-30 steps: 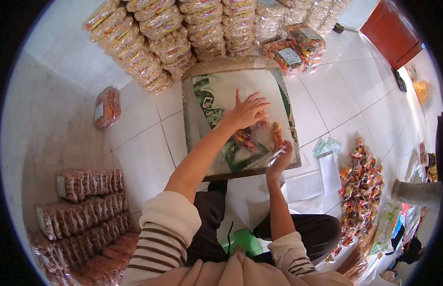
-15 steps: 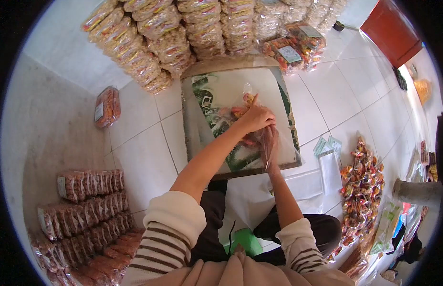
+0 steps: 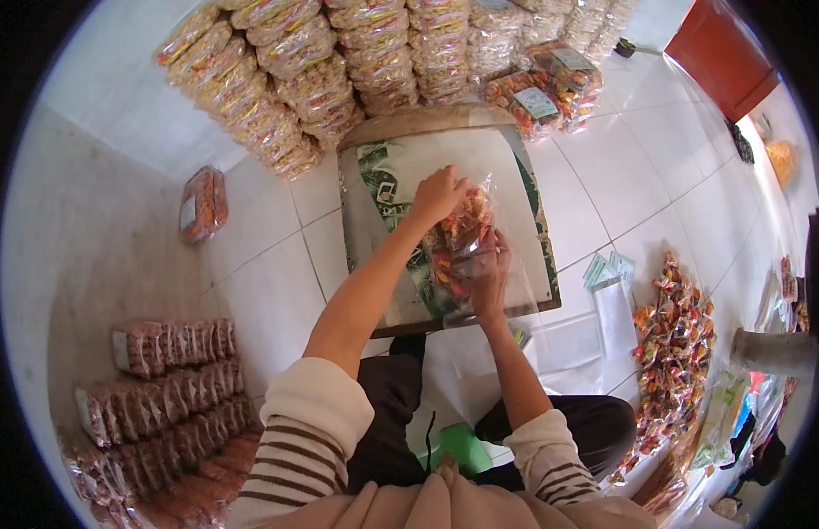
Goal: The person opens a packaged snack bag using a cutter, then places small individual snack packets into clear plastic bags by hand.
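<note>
A clear plastic bag (image 3: 502,304) with small orange-red snack packets (image 3: 451,264) in it lies on a worn board-topped low table (image 3: 528,264). My left hand (image 3: 439,196) is at the far left of the bag, its fingers bent and closed against the plastic beside the upper packets. On the near right side, my right hand (image 3: 489,275) has its fingers closed around the bag and packets. Plastic film appears to overlap that hand, and I cannot tell whether it is inside the bag. The bag's loose near end spreads over the table edge.
Tall stacks of bagged snacks (image 3: 370,53) line the back. Filled packs with labels (image 3: 537,99) sit at back right. At right are flat plastic bags (image 3: 614,317), green label cards (image 3: 606,269) and a heap of packets (image 3: 674,353). Brown packs (image 3: 167,388) fill the left.
My left hand has moved left and away from my right hand, uncovering the packets. My right hand has shifted slightly nearer me, and the packets show more fully in the bag.
</note>
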`<state>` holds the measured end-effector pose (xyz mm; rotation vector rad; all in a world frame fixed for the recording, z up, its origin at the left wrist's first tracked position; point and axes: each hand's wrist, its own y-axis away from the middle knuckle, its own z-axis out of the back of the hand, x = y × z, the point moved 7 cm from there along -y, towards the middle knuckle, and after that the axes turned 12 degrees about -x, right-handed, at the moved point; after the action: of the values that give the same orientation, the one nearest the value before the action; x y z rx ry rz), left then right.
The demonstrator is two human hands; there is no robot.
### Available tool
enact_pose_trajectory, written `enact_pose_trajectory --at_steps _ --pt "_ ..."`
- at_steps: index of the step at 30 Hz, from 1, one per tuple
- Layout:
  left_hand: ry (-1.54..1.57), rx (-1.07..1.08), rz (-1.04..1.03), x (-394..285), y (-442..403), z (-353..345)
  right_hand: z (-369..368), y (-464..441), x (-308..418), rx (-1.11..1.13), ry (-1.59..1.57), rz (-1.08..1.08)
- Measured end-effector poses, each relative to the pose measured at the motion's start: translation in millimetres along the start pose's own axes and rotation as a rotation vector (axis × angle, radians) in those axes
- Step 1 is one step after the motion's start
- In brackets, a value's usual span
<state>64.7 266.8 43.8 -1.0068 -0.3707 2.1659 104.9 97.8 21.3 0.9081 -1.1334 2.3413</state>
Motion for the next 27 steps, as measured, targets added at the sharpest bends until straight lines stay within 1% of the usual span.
enact_pose_trajectory --at_steps 1,3,4,5,6,8,10,11,13,14,16,17,18,19,20,22,23,24,25,26,27 --pt "-0.128 0.173 0.201 22.9 8.3 -8.7 -2.1 -0.5 -2.8 0.007 0.002 0.003" --pt "-0.133 0.204 0.191 28.3 10.6 -10.4 -7.6 -5.3 -2.4 0.025 0.094 0.08" --pt "-0.14 0.237 0.175 27.9 11.6 -10.8 -9.0 -7.7 -2.1 0.031 0.094 0.077" --pt "-0.14 0.24 0.179 27.5 10.2 -10.3 -10.1 -11.0 -4.7 0.046 0.046 0.022" --pt "-0.081 0.24 0.146 23.2 6.9 -11.6 -11.6 -13.7 -7.1 0.06 -0.003 -0.033" --pt "-0.024 0.238 0.113 18.0 3.8 -10.4 -12.0 -20.0 -4.5 0.044 0.002 -0.039" --pt "0.116 0.203 0.069 8.0 2.2 -5.2 -13.6 -24.8 -7.2 0.029 0.008 -0.042" --pt "0.116 0.2 0.07 6.5 1.3 -2.8 -13.3 -27.6 -7.5 0.005 -0.014 -0.033" --pt "0.198 0.241 0.035 2.9 2.5 -4.0 -12.3 -33.3 -3.2 -0.019 -0.036 -0.023" --pt "0.199 0.241 0.035 2.8 2.5 -3.9 -11.2 -35.2 -2.0 -0.035 -0.003 -0.027" --pt "0.147 0.231 -0.133 -6.9 1.6 -2.5 -11.2 -36.7 -0.9 -0.053 0.029 -0.03" --pt "0.145 0.231 -0.135 -7.2 2.0 -1.8 -12.4 -36.9 -3.9 -0.05 0.043 -0.094" --pt "0.093 0.214 -0.191 -11.1 2.7 0.9 -15.0 -35.9 -9.5 -0.047 0.057 -0.157" --pt "0.043 0.197 -0.245 -14.9 3.0 3.0 -17.6 -35.6 -10.7 -0.049 0.055 -0.157" --pt "0.042 0.196 -0.246 -16.1 2.0 3.9 -17.5 -35.6 -13.7 -0.091 0.063 -0.18" --pt "0.048 0.263 -0.095 -4.3 1.5 -2.9 -14.4 -35.9 -14.1 -0.134 0.071 -0.202" --pt "0.048 0.263 -0.095 -2.7 2.2 -3.5 -11.9 -33.6 -13.1 -0.15 -0.061 -0.211" --pt "0.19 0.255 0.013 5.0 3.2 -4.6 -10.3 -31.3 -12.8 -0.164 -0.194 -0.22" --pt "0.332 0.244 0.122 13.0 3.7 -6.8 -8.3 -30.5 -14.5 -0.161 -0.192 -0.218" --pt "0.336 0.244 0.125 17.8 4.6 -8.6 -8.8 -27.7 -22.5 -0.101 -0.187 -0.302" --pt "0.333 0.292 0.196 22.6 6.8 -10.3 -8.7 -24.5 -28.6 -0.042 -0.18 -0.389"
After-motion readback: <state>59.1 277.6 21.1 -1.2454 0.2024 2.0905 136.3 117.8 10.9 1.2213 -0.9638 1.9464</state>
